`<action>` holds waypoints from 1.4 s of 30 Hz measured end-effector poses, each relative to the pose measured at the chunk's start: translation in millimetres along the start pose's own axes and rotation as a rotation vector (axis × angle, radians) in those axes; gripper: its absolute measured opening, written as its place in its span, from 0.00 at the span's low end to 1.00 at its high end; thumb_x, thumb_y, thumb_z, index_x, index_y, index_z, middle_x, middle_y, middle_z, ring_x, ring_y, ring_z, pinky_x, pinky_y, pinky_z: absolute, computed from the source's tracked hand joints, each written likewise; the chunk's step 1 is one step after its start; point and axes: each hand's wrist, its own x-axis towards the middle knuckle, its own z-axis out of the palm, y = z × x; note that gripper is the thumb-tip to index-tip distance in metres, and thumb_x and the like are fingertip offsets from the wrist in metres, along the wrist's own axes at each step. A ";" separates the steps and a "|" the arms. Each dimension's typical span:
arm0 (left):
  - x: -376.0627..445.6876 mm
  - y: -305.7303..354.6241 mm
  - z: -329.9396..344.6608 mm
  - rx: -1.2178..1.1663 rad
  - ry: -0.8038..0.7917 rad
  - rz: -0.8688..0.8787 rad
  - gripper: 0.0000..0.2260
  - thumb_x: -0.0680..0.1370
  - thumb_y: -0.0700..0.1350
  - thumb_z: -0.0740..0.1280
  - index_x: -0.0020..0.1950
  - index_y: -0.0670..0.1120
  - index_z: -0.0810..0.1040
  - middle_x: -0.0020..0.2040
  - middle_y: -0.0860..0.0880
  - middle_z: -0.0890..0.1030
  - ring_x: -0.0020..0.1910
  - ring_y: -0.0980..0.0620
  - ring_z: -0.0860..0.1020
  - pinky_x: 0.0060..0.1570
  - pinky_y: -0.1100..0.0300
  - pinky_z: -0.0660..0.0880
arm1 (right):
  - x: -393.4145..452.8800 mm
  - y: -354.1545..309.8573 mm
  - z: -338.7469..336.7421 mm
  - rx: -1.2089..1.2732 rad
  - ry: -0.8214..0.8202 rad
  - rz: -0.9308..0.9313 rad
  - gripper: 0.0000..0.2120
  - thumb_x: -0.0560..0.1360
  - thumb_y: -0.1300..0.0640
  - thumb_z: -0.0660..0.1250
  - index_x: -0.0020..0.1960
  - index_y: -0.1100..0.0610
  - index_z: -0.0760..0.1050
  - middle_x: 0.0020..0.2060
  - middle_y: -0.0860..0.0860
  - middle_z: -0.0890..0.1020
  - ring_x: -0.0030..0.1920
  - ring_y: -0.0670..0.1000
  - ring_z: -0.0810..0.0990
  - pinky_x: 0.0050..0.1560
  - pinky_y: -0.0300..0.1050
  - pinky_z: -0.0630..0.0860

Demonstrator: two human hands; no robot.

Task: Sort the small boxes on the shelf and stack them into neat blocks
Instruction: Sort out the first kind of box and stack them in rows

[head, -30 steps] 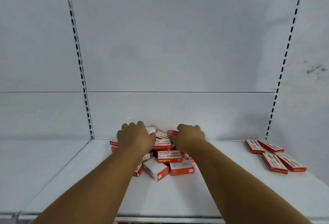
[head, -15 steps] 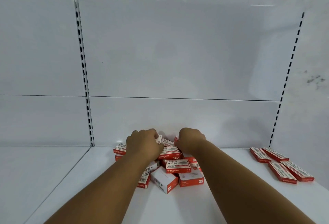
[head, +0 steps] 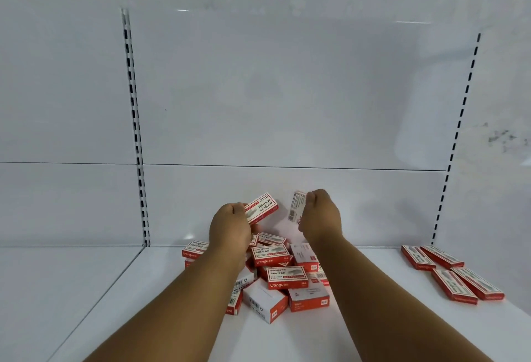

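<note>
The left hand (head: 230, 226) grips one small box (head: 262, 208), the right hand (head: 320, 215) another box (head: 297, 206), both above the pile (head: 275, 272) mid-shelf (head: 86, 289). Light, stiff cardboard, probably slick; best pinched across the long edges.

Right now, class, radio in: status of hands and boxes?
Left hand grips one small red-and-white cardboard box; right hand grips another. Jumbled pile below. Nothing in the way.
</note>
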 end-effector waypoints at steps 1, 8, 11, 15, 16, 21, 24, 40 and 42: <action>-1.7 1.6 0.9 -0.095 -0.018 -0.032 0.11 0.82 0.54 0.56 0.54 0.51 0.76 0.42 0.47 0.83 0.35 0.50 0.84 0.30 0.58 0.80 | -3.7 -2.9 -3.5 0.164 -0.017 0.049 0.07 0.83 0.51 0.54 0.52 0.50 0.70 0.49 0.51 0.81 0.36 0.51 0.84 0.31 0.38 0.78; -12.0 13.2 3.6 -0.569 -0.262 -0.142 0.08 0.79 0.40 0.66 0.57 0.48 0.76 0.50 0.45 0.85 0.44 0.47 0.85 0.39 0.55 0.78 | -19.2 -11.9 -28.8 0.710 -0.152 0.224 0.04 0.78 0.56 0.67 0.52 0.54 0.78 0.46 0.51 0.84 0.45 0.51 0.86 0.43 0.41 0.81; -17.0 17.5 12.6 -0.526 -0.246 -0.115 0.08 0.78 0.41 0.68 0.56 0.51 0.77 0.53 0.47 0.83 0.47 0.48 0.84 0.40 0.56 0.78 | -26.0 -8.1 -40.4 0.570 -0.110 0.118 0.08 0.75 0.58 0.70 0.50 0.46 0.77 0.47 0.48 0.82 0.45 0.49 0.84 0.36 0.39 0.79; -24.5 22.1 30.9 -0.410 -0.200 -0.067 0.09 0.78 0.44 0.68 0.57 0.53 0.78 0.54 0.51 0.82 0.52 0.50 0.80 0.41 0.58 0.75 | -27.0 1.0 -60.8 0.442 -0.082 -0.069 0.21 0.72 0.66 0.73 0.52 0.42 0.73 0.57 0.45 0.77 0.48 0.51 0.84 0.42 0.44 0.83; -26.4 23.1 36.7 -0.405 -0.210 -0.061 0.10 0.78 0.43 0.69 0.58 0.53 0.78 0.54 0.51 0.82 0.51 0.50 0.80 0.43 0.58 0.77 | -26.0 4.3 -66.9 0.420 -0.097 -0.110 0.23 0.72 0.67 0.72 0.53 0.41 0.72 0.59 0.44 0.76 0.48 0.51 0.84 0.41 0.44 0.83; -41.6 30.2 75.9 -0.242 -0.313 -0.021 0.12 0.77 0.41 0.70 0.58 0.53 0.76 0.51 0.51 0.83 0.43 0.52 0.84 0.36 0.59 0.82 | -11.6 29.9 -105.7 0.455 -0.132 -0.102 0.27 0.72 0.70 0.70 0.60 0.43 0.69 0.51 0.46 0.82 0.45 0.46 0.85 0.40 0.41 0.82; -51.6 33.9 107.8 -0.151 -0.384 -0.016 0.15 0.74 0.38 0.71 0.58 0.49 0.75 0.47 0.50 0.84 0.37 0.53 0.85 0.39 0.57 0.82 | 2.2 50.2 -135.2 0.469 -0.065 -0.031 0.20 0.73 0.70 0.64 0.57 0.48 0.73 0.45 0.50 0.85 0.41 0.47 0.86 0.41 0.42 0.81; -99.8 20.3 293.7 0.341 -0.564 0.045 0.17 0.72 0.31 0.68 0.53 0.51 0.76 0.46 0.46 0.82 0.38 0.48 0.84 0.34 0.56 0.82 | 118.9 184.5 -253.7 -0.459 -0.208 0.107 0.07 0.75 0.54 0.69 0.41 0.57 0.79 0.36 0.52 0.84 0.37 0.50 0.84 0.38 0.46 0.82; -98.1 17.0 301.7 0.383 -0.535 0.042 0.14 0.71 0.31 0.67 0.48 0.50 0.78 0.45 0.46 0.82 0.41 0.47 0.84 0.38 0.48 0.83 | 125.1 191.3 -248.5 -0.515 -0.284 0.083 0.08 0.75 0.54 0.68 0.43 0.59 0.80 0.38 0.53 0.84 0.39 0.51 0.84 0.41 0.46 0.83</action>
